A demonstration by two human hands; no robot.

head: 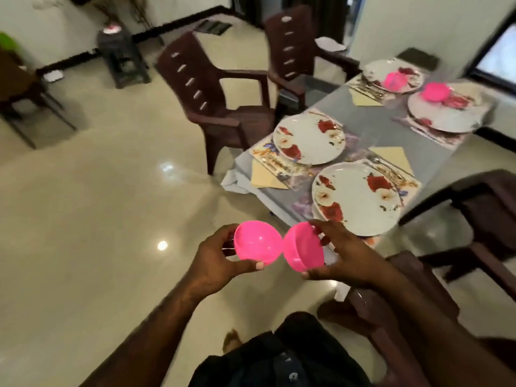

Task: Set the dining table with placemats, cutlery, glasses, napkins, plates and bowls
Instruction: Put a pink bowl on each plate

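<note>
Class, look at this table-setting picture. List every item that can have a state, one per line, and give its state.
Left hand: grips a pink bowl.
Right hand: grips a second pink bowl.
Two near plates: on placemats, no bowl yet.
Two far plates: each carries a pink bowl.
Napkins: folded, flat on the table.

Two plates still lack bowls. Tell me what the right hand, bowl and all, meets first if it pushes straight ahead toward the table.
Probably the nearest flowered plate, bare, at the table's near corner, just beyond the right hand and its pink bowl. Depth is unclear from one view; nothing else shows between.
</note>
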